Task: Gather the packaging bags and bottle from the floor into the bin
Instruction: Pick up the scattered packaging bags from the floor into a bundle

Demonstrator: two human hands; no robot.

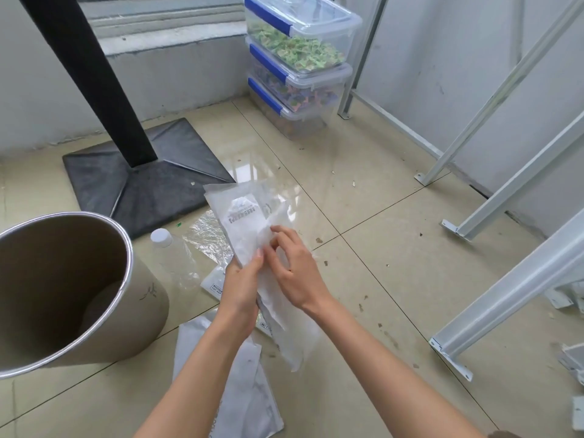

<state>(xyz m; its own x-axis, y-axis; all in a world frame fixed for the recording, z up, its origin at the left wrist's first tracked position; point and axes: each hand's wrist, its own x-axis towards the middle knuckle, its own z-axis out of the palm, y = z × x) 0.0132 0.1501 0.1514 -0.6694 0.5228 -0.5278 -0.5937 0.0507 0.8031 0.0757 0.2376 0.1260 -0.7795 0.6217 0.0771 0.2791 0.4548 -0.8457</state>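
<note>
Bags (252, 222) sit bunched above the floor, our left hand (241, 289) clamped round them, our right hand (294, 270) pinching their edge. We note the bottle (172, 257) lying at nine o'clock from our hands, beside the open bin (129, 267); more bags (243, 390) lie at six o'clock

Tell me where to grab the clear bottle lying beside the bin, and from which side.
Grip the clear bottle around its body just below the white cap, coming from above. It lies on its side, cap pointing away, with the bin close on its left, so the top is the open approach.
</note>
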